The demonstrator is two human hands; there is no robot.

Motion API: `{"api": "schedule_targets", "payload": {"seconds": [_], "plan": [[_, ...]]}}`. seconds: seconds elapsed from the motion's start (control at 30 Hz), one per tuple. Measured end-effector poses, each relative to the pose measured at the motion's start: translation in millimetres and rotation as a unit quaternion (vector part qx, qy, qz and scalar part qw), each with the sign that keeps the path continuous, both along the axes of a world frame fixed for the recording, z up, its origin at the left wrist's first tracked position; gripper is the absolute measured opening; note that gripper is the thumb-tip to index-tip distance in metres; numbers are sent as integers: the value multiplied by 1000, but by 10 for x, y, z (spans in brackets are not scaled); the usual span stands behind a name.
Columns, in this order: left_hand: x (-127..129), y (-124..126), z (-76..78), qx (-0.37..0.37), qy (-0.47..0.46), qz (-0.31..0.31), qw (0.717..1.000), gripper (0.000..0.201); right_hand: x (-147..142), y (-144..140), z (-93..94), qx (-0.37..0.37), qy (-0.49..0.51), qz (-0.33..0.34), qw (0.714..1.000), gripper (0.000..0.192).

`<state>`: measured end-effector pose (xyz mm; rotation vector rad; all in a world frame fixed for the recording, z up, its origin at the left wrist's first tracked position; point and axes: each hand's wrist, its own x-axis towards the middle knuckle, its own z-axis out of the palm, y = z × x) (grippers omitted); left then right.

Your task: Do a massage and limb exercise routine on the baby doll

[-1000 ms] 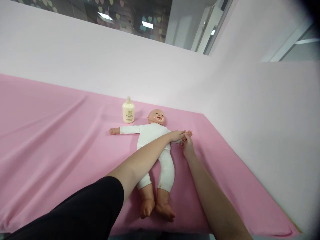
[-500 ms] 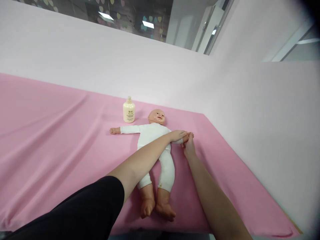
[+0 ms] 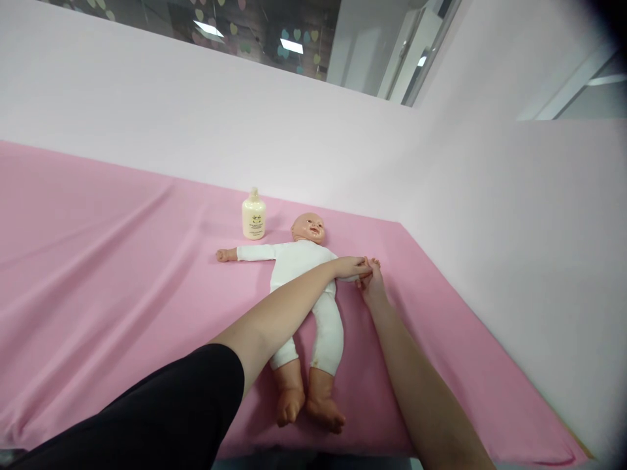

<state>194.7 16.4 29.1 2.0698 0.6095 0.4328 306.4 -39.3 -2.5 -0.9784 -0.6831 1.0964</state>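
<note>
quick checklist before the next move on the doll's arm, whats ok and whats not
1. Both hands on the doll's near arm: left hand lies over its forearm, right hand meets its hand from below. Ok.
2. Firmness of each grip: fingers overlap, too small to judge. Cannot tell.
3. Doll flat on its back, legs toward the person: ok.
4. Doll's other arm stretched out, free on the pink sheet: ok.
5. Lotion bottle upright beside the doll's head, apart from both hands: ok.
6. Left forearm crosses over the doll's torso; whether it presses on it: cannot tell.
</note>
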Motion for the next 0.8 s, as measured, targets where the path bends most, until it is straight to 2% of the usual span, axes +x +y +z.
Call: {"api": "schedule_targets", "payload": {"seconds": [0.07, 0.17, 0.3, 0.47, 0.57, 0.7, 0.8], "plan": [[-1, 1, 4, -17, 8, -3, 1000, 25, 7, 7, -3, -4, 1, 11, 1000, 32], [-3, 1, 16, -1, 24, 21, 1000, 20, -7, 3, -6, -7, -4, 0, 1000, 30], [-1, -1, 20, -25, 28, 0, 999, 19, -39, -12, 2, -12, -5, -27, 1000, 34], [13, 29, -17, -13, 24, 8, 1000, 27, -37, -11, -15, 10, -27, 4, 1000, 46], [26, 56, -45, -8, 18, 5, 1000, 27, -23, 11, -52, 1, -46, -6, 999, 50], [41, 80, -68, -7, 13, -12, 1000, 30, -2, 32, -109, -15, -72, -24, 997, 47], [50, 87, -80, -8, -2, -15, 1000, 34, 13, 25, -136, 5, -102, -42, 994, 46]]}}
